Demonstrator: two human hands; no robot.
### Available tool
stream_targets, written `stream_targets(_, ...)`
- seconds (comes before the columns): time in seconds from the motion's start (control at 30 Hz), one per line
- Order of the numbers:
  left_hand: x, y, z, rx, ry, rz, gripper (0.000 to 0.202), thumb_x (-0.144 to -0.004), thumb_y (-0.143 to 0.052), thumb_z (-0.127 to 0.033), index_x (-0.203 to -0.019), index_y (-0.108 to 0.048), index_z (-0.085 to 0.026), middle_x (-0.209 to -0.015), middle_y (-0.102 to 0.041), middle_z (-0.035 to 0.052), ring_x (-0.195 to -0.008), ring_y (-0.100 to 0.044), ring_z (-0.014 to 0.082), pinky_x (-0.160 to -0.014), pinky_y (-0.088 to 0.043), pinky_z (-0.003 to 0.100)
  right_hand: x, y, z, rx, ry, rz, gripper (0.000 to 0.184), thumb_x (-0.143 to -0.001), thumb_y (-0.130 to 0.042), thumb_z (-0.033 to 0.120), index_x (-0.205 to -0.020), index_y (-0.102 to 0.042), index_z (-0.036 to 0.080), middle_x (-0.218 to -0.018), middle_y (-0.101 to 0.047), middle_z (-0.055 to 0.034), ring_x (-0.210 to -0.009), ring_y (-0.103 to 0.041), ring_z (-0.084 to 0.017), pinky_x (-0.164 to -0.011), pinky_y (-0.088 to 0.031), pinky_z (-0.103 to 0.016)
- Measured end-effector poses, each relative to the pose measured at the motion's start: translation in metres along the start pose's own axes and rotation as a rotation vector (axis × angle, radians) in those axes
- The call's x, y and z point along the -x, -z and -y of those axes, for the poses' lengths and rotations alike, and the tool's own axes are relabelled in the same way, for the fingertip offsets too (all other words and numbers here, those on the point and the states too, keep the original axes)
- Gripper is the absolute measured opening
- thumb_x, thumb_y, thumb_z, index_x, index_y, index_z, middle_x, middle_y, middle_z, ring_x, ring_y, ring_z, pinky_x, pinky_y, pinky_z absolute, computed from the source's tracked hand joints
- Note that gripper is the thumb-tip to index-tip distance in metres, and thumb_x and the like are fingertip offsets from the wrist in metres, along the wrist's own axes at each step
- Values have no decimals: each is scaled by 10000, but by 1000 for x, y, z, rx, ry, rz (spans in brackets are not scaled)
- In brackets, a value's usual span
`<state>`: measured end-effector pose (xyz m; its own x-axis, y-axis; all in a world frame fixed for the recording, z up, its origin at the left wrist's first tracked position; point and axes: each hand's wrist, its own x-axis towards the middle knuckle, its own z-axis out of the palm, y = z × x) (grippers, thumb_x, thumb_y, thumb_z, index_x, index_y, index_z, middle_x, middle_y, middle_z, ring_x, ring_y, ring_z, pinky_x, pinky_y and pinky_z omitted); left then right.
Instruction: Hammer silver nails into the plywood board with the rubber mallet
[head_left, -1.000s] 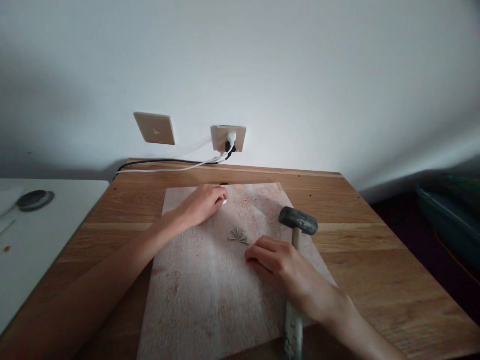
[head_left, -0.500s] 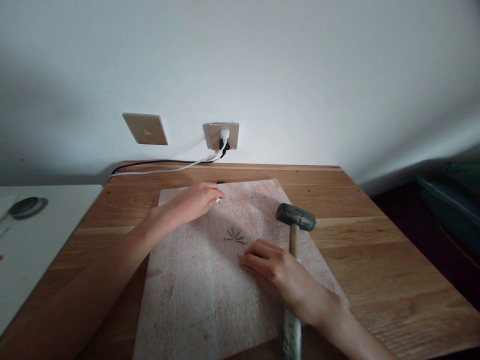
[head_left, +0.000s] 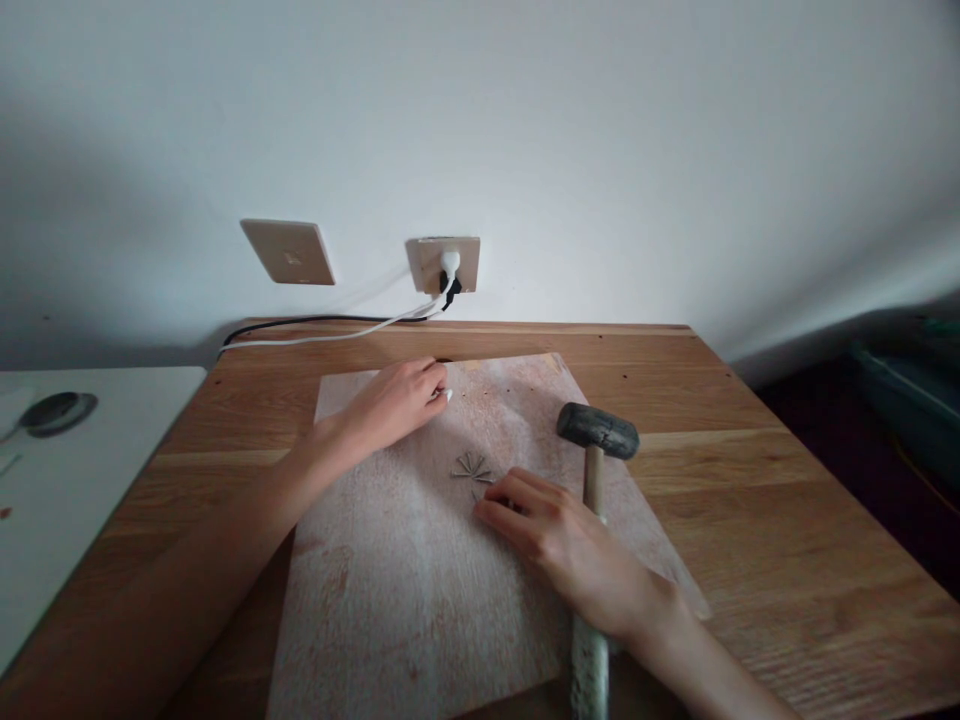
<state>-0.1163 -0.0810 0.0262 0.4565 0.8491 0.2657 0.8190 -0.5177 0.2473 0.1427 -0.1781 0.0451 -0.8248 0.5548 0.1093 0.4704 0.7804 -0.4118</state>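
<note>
My left hand (head_left: 405,400) is closed in a pinch near the far edge of a whitish, worn wooden board (head_left: 375,580). A small white piece (head_left: 448,394) pokes out between its thumb and fingers; its kind is not clear. Over the middle of the board, my right hand (head_left: 547,520) pinches a thin nail, most of it hidden by the fingers. Just beyond those fingertips, several nails (head_left: 471,466) lie fanned out on the board. A mallet with a black head (head_left: 598,430) lies on the board's right side, its handle passing beneath my right hand and wrist.
The board lies on a brown wooden tabletop (head_left: 750,500) against a white wall. A wall socket (head_left: 466,262) holds plugs, with cables (head_left: 322,340) running left along the table's back edge. On the left stands a white surface (head_left: 112,480) with a dark round object (head_left: 56,412).
My left hand has turned slightly, so more of the white piece shows. My right hand has shifted a little toward the fanned nails. The nails and mallet stay put.
</note>
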Motion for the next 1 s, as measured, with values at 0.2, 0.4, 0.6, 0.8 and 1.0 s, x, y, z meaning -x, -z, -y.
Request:
stream_targets(0.2,-5,-2,-1,33,75,-52,143,-949,-585,-159,-808,-602,-181,-797,-669,35,-732,-617,171,-728,-490,312,0,-2,-1,0,-1,-18,226,-1030,-575,14,-1033,-728,181,-1031,-731,-78,-922,-684,-216,-768,-583,-332)
stream_targets(0.4,17,14,-28,196,-182,-110,80,-984,-584,-137,-932,-626,-181,-943,-686,34,-875,-659,168,-811,-530,301,0,-4,-1,7,-2,-15,166,-1022,-616,23,-1033,-729,145,-1036,-720,-86,-941,-679,-226,-780,-579,-338)
stream_targets(0.6,64,19,-62,-7,-569,-53,185,-1039,-536,-97,-909,-642,-173,-876,-670,38,-816,-620,177,-745,-534,307,-1,-4,0,52,10,-29,129,-1036,-624,63,-1018,-725,142,-1000,-711,-83,-899,-665,-227,-747,-571,-338)
stream_targets(0.8,92,1,-70,-10,-453,-44,194,-997,-557,-53,-863,-620,-178,-841,-644,22,-744,-602,176,-673,-508,324,0,-5,0,54,-9,-37,112,-1011,-661,45,-1036,-724,134,-1003,-706,-72,-911,-665,-227,-756,-566,-340)
stream_targets(1.0,98,-14,-77,237,-88,-126,165,-906,-656,-40,-905,-624,-202,-850,-675,-17,-735,-657,145,-668,-521,272,0,-4,0,50,-11,-18,141,-999,-686,51,-1113,-726,123,-1028,-710,-75,-938,-674,-232,-781,-584,-343)
